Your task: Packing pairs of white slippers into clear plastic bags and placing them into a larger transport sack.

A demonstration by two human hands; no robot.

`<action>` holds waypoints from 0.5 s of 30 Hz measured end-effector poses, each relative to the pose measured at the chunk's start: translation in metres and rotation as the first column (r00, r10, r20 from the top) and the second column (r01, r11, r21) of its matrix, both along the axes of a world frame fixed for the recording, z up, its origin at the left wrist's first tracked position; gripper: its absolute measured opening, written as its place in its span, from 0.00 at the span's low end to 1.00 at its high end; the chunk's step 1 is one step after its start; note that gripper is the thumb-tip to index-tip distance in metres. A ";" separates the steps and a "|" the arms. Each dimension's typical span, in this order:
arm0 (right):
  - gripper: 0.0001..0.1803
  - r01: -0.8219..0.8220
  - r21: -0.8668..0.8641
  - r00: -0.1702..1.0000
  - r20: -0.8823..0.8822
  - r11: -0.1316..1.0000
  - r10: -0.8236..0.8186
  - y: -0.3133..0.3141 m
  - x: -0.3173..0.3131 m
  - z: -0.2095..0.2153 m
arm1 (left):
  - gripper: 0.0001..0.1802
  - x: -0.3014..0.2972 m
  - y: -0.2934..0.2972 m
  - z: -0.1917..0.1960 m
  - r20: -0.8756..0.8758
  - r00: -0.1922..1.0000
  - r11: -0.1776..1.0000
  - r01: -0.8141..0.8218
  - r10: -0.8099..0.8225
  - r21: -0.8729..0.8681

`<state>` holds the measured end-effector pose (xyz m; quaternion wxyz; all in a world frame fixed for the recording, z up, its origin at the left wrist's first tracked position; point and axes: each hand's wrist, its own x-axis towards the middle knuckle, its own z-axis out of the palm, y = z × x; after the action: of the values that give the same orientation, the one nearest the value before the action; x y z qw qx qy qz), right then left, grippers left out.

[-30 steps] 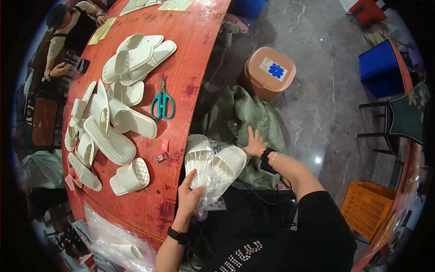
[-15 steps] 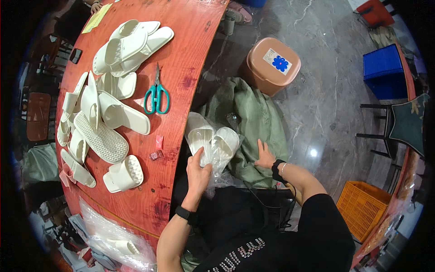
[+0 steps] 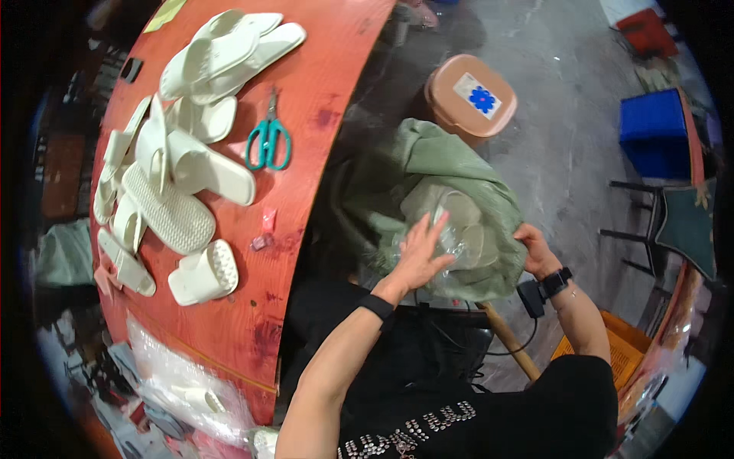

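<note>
A pair of whitish slippers in a clear plastic bag [image 3: 466, 229] lies in the mouth of a green woven sack [image 3: 428, 145] beside the table. Over the bag's near left side is my left hand [image 3: 419, 252], its fingers spread; whether it touches the plastic I cannot tell. My right hand [image 3: 537, 249] pinches the sack's right edge, with the fingertips partly hidden by the cloth. On the red table [image 3: 306, 153] lie several loose cream slippers [image 3: 210, 172], some stacked. Teal-handled scissors [image 3: 268, 141] rest to their right.
A pinkish lidded bin [image 3: 470, 96] stands just beyond the sack. Small red packets [image 3: 265, 229] lie on the table, and clear plastic wrap [image 3: 176, 375] covers its near left end. To the right are a chair [image 3: 684, 229], a blue crate [image 3: 654, 130] and an orange crate [image 3: 612, 344].
The bagged slippers have moved right, from the table's edge into the sack's mouth. My left hand has opened off them. My right hand has moved right and closed on the sack's edge.
</note>
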<state>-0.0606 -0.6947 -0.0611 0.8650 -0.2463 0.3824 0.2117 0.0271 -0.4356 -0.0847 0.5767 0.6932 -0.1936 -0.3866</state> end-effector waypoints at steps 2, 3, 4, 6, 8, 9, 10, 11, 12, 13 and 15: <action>0.19 0.005 -0.131 0.998 -0.059 0.991 -0.012 0.002 -0.004 0.001 | 0.37 -0.004 0.011 -0.001 0.547 0.732 0.836 0.056 -0.406 0.546; 0.19 -0.051 -0.179 0.998 -0.037 0.983 0.045 0.015 0.008 0.016 | 0.34 -0.004 0.025 -0.010 0.512 0.771 0.853 0.074 -0.377 0.516; 0.19 -0.100 -0.263 0.994 -0.068 0.960 0.085 -0.006 -0.009 -0.012 | 0.30 -0.003 0.025 0.000 0.498 0.768 0.836 0.086 -0.402 0.541; 0.21 -0.110 -0.546 0.994 -0.049 0.830 0.099 0.015 -0.004 -0.025 | 0.25 0.014 0.046 0.033 0.150 0.903 0.824 0.285 -0.402 0.489; 0.22 -0.276 -0.605 0.942 -0.018 0.747 0.335 0.024 -0.002 -0.057 | 0.19 0.017 0.076 0.056 0.253 0.954 0.969 0.107 -0.163 0.221; 0.22 -0.418 -0.682 0.870 -0.109 0.600 0.481 0.039 0.009 -0.058 | 0.18 0.023 0.092 0.073 0.258 0.964 0.983 0.018 -0.064 0.180; 0.22 -0.524 -0.742 0.775 -0.211 0.418 0.596 0.054 0.020 -0.055 | 0.18 0.026 0.110 0.086 0.265 0.964 0.989 -0.072 0.034 0.133; 0.23 -0.548 -0.775 0.690 -0.206 0.315 0.693 0.056 0.024 -0.068 | 0.17 0.032 0.129 0.091 0.369 0.919 0.974 -0.195 0.140 0.116; 0.24 -0.374 -0.923 0.552 -0.303 -0.094 0.777 0.051 0.024 -0.084 | 0.16 0.041 0.145 0.095 0.471 0.849 0.948 -0.310 0.240 0.076; 0.25 -0.289 -0.941 0.522 -0.309 -0.177 0.795 0.062 0.037 -0.071 | 0.15 0.049 0.165 0.103 0.480 0.794 0.879 -0.468 0.374 0.089; 0.26 -0.168 -0.950 0.494 -0.313 -0.265 0.811 0.078 0.059 -0.039 | 0.16 0.081 0.204 0.100 0.740 0.452 0.668 -0.744 0.498 0.004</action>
<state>-0.0014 -0.6169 -0.1000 0.3170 -0.9295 0.0341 0.1854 0.1076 -0.2321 0.0157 0.4387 0.8897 -0.0524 0.1148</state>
